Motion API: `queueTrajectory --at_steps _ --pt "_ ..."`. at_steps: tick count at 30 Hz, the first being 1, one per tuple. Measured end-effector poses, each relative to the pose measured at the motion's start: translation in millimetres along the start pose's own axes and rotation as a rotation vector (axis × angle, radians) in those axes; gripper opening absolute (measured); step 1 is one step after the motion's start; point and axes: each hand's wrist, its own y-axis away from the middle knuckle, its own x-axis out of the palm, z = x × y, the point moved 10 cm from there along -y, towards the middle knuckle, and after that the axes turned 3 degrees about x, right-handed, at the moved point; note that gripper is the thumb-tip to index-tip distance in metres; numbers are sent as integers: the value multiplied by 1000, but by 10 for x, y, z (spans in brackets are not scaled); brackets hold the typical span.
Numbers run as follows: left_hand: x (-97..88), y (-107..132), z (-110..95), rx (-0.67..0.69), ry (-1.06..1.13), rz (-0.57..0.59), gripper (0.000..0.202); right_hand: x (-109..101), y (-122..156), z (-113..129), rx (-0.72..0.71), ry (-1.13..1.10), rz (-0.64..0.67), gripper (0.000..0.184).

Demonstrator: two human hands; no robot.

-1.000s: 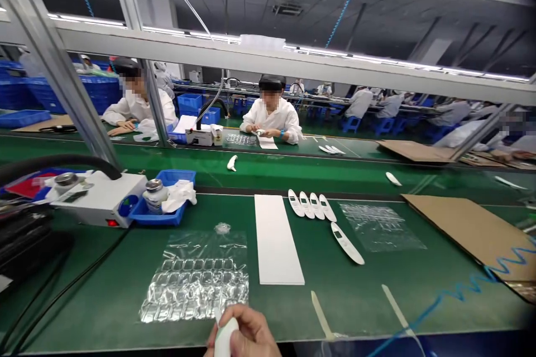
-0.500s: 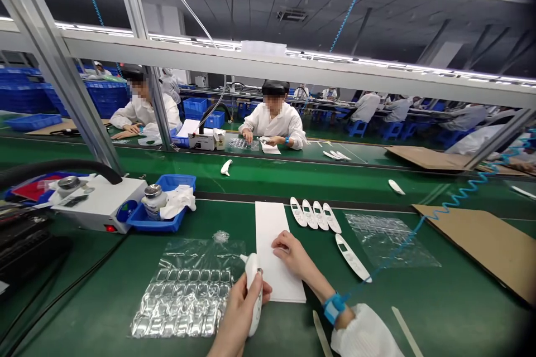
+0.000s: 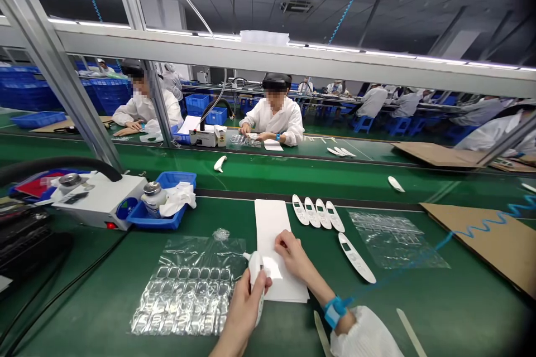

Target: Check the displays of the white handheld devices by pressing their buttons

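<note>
My left hand (image 3: pixel 240 307) grips a white handheld casing (image 3: pixel 254 270) upright at the near edge of the green bench. My right hand (image 3: pixel 293 254), with a blue wrist strap (image 3: pixel 334 309) and a white sleeve, rests on a long white sheet (image 3: pixel 270 217). Its fingertips pinch a small glossy label (image 3: pixel 272 268) right next to the casing. A clear blister tray (image 3: pixel 188 290) lies left of my left hand. Right of the sheet, several white casings (image 3: pixel 318 213) lie in a row and one more casing (image 3: pixel 357 249) lies alone.
A blue bin (image 3: pixel 161 215) with a jar and cloth stands beside a white machine (image 3: pixel 98 198) at the left. Clear film (image 3: pixel 397 231) and cardboard (image 3: pixel 494 240) lie at the right, crossed by a blue coiled cord (image 3: pixel 481 228). Co-workers sit beyond the conveyor (image 3: pixel 293 173).
My left hand rose from the bottom edge with the casing. My right hand came into view, reached onto the white sheet, then drew a small label towards the casing.
</note>
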Motion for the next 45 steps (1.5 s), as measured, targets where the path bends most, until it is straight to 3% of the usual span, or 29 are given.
queueTrajectory --at_steps 3,6,11,14,18,25,45 --pt "14 21 -65 21 15 -21 57 -157 17 92 11 -113 -46 16" --pt "48 99 -150 14 86 -18 58 -243 129 365 11 -206 -51 19" --pt "31 295 -165 -99 258 -8 65 82 507 963 53 -492 171 19" --pt "-25 373 -179 -101 267 -19 61 286 661 1142 55 -473 220 16" --pt "-76 433 -199 -89 234 -24 61 393 690 1181 2 -329 176 15" --pt "-148 492 -178 -102 224 -56 61 493 697 1163 -12 -303 186 16" --pt "-168 479 -139 -91 164 -44 67 507 707 1148 -10 -225 152 17"
